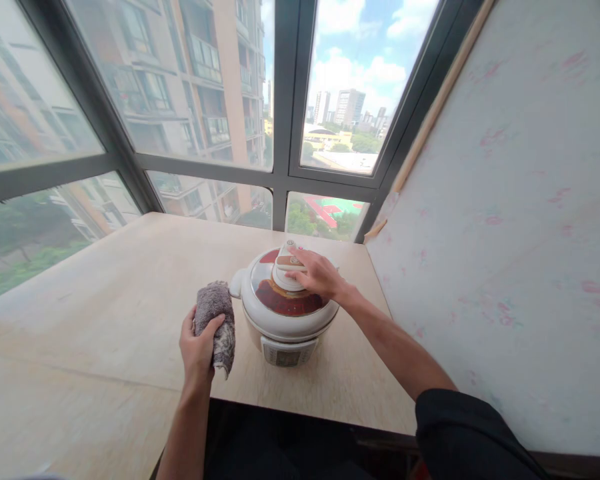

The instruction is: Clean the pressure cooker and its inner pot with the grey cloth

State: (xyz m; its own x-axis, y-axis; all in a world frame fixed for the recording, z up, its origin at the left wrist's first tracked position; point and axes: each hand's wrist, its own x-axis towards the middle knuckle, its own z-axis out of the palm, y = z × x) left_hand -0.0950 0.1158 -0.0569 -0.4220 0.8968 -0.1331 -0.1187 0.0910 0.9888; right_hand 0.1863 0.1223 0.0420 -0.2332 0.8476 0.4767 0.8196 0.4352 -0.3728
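Observation:
A white electric pressure cooker [289,323] with a dark red-brown top on its lid stands on the counter, its control panel facing me. My right hand [317,272] is closed round the white and brown lid handle [291,262] on top, thumb on the near side. To the left of the cooker, my left hand [200,343] grips a folded grey-brown cloth [215,320], thumb across its front. The cloth hangs above the counter, close to the cooker's white side handle [237,283]. The ends of some right-hand fingers are hidden behind the lid handle.
The pale countertop [105,287] reaches back to dark-framed windows [282,133]. A wall with faint pink flowers [505,220] rises close on the right. Where wall and window meet, a strip of trim [377,230] looks broken. The counter's front edge runs below the cooker.

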